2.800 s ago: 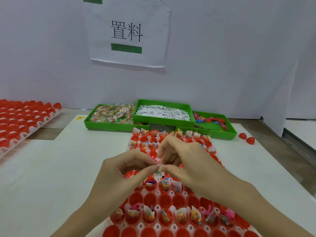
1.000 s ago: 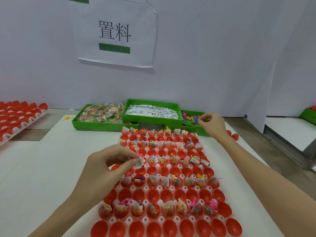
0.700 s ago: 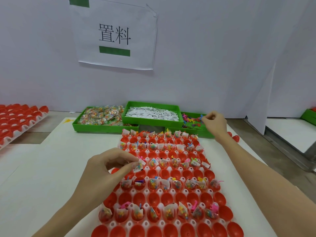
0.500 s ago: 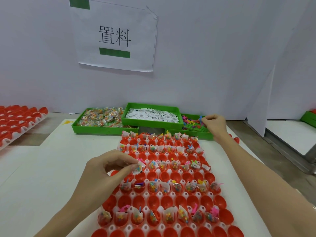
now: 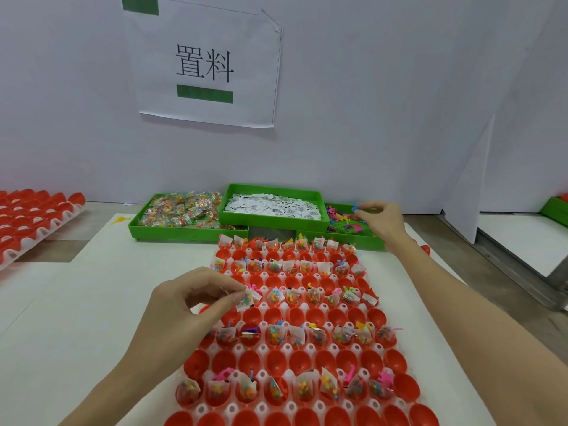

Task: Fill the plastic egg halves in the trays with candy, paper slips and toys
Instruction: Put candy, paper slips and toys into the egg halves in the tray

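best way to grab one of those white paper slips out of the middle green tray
Pinch a single white paper slip by a raised edge or corner, coming straight down from above. The slips lie flat and overlapping in a loose heap, and the middle green plastic tray has walls all round, so a side approach looks blocked. The near wall is low; a fingertip pinch probably suits such thin paper better than a full grasp.

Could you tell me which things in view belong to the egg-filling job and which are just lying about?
Part of the job:
- egg tray
- candy bin
- paper slip bin
- toy bin
- candy packet pinched by the left hand
- blue toy pinched by the right hand

Lying about:
- wall sign
- second egg tray, far left
- loose red halves
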`<state>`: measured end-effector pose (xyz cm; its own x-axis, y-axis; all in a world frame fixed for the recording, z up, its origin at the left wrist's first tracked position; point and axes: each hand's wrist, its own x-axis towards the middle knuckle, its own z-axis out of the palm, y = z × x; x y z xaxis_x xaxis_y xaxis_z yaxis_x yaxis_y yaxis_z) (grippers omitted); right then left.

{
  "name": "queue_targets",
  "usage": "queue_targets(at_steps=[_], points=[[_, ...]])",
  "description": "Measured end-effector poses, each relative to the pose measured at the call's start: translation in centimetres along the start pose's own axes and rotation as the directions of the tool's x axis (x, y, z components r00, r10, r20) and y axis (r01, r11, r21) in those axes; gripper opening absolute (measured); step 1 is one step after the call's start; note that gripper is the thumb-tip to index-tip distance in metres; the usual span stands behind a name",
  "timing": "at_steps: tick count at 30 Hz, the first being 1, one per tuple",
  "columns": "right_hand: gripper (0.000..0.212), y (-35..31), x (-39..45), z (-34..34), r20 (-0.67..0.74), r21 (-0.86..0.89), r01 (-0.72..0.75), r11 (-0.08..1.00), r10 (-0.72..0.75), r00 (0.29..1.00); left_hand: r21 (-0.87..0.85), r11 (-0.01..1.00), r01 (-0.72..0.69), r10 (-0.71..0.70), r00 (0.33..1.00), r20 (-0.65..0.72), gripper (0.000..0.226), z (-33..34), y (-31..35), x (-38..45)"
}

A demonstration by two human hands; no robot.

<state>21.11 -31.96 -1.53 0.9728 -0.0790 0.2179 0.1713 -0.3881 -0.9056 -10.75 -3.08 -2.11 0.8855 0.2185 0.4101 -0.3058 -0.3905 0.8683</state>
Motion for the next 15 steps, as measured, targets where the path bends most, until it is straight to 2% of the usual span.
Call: queue_targets(at_steps=[3,6,9,12,15], points=[[0.014,-1.4,-1.7,-0.6,0.022,0.09,0.036,0.995,-0.038,0.999,-0.024,1.0,0.016,-0.016,1.0,-0.008,0.013,0.0,0.1,0.0],[0.02,-3.5,-5.6,-1.6,0.159,0.181,0.06,0.982,-0.089,0.983,-0.055,0.998,0.025,-0.026,0.999,-0.021,0.015,0.1,0.3,0.0],[0.016,-5.2,-11.4,-2.6,0.309,0.158,0.123,0.98,-0.167,0.936,-0.075,0.997,0.011,-0.012,1.0,-0.02,0.02,0.4,0.9,-0.2],[0.013,-5.7,-17.8,-3.4,0.466,0.179,0.124,0.976,-0.195,0.863,-0.103,0.994,-0.023,0.023,1.0,0.001,0.019,0.9,1.9,-0.6],[0.012,-5.4,-22.1,-4.0,0.488,0.197,0.143,0.97,-0.223,0.844,-0.108,0.991,-0.083,0.089,0.995,0.054,0.019,1.9,2.9,-1.1]])
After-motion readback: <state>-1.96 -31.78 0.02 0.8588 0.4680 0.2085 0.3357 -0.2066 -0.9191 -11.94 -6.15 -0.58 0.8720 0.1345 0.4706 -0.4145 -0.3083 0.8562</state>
